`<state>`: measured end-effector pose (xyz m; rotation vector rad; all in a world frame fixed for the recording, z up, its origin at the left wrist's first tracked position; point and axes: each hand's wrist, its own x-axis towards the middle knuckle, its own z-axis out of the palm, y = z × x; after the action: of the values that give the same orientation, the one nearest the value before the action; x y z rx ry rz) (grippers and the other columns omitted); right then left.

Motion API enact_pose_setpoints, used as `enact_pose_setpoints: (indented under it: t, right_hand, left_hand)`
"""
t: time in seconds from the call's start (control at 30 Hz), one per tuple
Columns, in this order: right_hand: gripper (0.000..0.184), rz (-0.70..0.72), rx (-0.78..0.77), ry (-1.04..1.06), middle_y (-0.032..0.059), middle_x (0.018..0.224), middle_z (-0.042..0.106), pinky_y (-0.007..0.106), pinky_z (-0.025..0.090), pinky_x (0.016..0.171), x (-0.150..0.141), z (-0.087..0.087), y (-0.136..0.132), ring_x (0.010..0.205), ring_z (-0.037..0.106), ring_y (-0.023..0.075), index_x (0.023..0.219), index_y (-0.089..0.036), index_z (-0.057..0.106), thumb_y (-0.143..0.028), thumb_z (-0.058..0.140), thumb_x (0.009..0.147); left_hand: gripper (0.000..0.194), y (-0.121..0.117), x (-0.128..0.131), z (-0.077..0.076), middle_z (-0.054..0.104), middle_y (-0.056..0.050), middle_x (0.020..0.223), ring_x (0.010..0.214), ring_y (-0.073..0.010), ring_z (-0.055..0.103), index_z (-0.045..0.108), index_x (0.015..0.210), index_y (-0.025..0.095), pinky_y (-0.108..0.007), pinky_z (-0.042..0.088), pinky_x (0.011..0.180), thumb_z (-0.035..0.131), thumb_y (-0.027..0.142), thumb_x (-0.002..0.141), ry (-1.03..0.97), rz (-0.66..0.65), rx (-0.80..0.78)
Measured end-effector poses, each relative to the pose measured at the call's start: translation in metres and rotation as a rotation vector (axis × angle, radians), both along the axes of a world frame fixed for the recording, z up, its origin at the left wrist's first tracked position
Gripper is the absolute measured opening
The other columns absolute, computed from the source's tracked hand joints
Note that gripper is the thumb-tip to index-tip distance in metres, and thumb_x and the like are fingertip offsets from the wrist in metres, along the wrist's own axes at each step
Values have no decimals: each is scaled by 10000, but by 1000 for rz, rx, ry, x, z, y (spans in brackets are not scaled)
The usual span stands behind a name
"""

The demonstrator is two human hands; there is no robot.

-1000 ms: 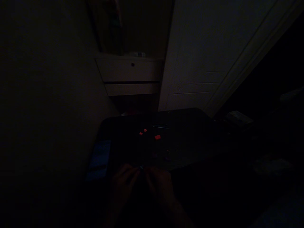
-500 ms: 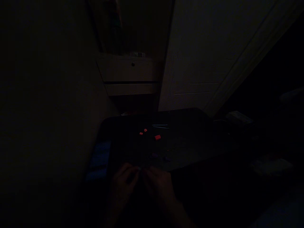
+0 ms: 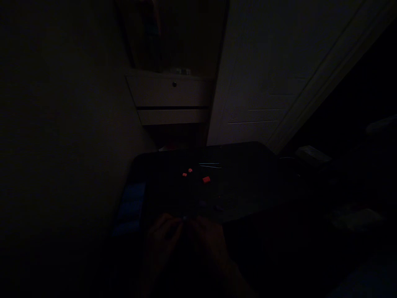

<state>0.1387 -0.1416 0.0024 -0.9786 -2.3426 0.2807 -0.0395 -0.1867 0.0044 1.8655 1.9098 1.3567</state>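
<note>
The picture is very dark. My left hand [image 3: 163, 231] and my right hand [image 3: 207, 236] meet at the near side of a dark table [image 3: 242, 165], fingertips pinched toward each other. Between them shows a small pale thing [image 3: 185, 218], too dim to name. Just beyond the fingers lie two dark, small objects, one a dim lump [image 3: 202, 203] and the other a dark piece [image 3: 218, 207]. Farther off are a red block [image 3: 206, 179], a small red piece [image 3: 184, 174] and another small red piece [image 3: 190, 170].
Tweezers or two thin rods [image 3: 210, 165] lie toward the back of the table. A blue compartmented tray [image 3: 132, 203] sits at the left edge. Behind stand a drawer unit [image 3: 173, 95] and a pale panelled door [image 3: 254, 91]. A pale box [image 3: 313, 155] is at the right.
The small pale thing between my fingertips has shifted up slightly. Both hands stay in nearly the same place, and the table objects lie as before.
</note>
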Motion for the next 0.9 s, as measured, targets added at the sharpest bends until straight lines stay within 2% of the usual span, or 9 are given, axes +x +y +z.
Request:
enact_pose_setpoints:
  t: [0.1, 0.23, 0.4, 0.7, 0.9]
  right_hand:
    - [206, -14, -35, 15, 51, 893, 823, 253, 508, 635, 2, 1, 0, 725, 784, 195, 1082, -208, 780, -87, 654, 974]
    - [223, -37, -104, 37, 67, 933, 839, 254, 545, 694, 4, 5, 1, 764, 810, 200, 1058, -194, 773, -57, 614, 983]
    - [198, -20, -168, 35, 63, 868, 829, 269, 525, 634, 0, 8, 3, 716, 810, 230, 974, -195, 771, -42, 654, 930]
    - [205, -7, -312, 139, 73, 907, 849, 261, 553, 721, -5, 13, -3, 780, 823, 223, 968, -178, 792, -44, 637, 981]
    - [232, -25, -395, 241, 66, 940, 866, 245, 569, 761, -4, 18, -3, 814, 831, 207, 995, -187, 816, -85, 610, 1031]
  left_hand:
    - [339, 1, -1, -2, 780, -27, 817, 709, -181, 779, 839, 873, 238, -276, 643, 671, 650, 469, 1034, 5, 3, 13]
    - [302, 1, -1, -3, 783, -27, 828, 717, -187, 782, 830, 865, 237, -281, 642, 666, 664, 436, 1020, 5, 10, 20]
    - [230, 1, 1, -3, 780, -19, 825, 689, -178, 768, 812, 859, 238, -273, 634, 652, 672, 362, 993, -2, 13, 29]
    - [143, 0, 1, 0, 768, -2, 814, 668, -159, 744, 800, 866, 241, -247, 609, 642, 696, 286, 952, -21, 2, 13]
    - [150, 0, 1, -3, 777, -12, 835, 691, -171, 749, 801, 872, 238, -264, 613, 664, 690, 303, 951, -32, 12, 12]
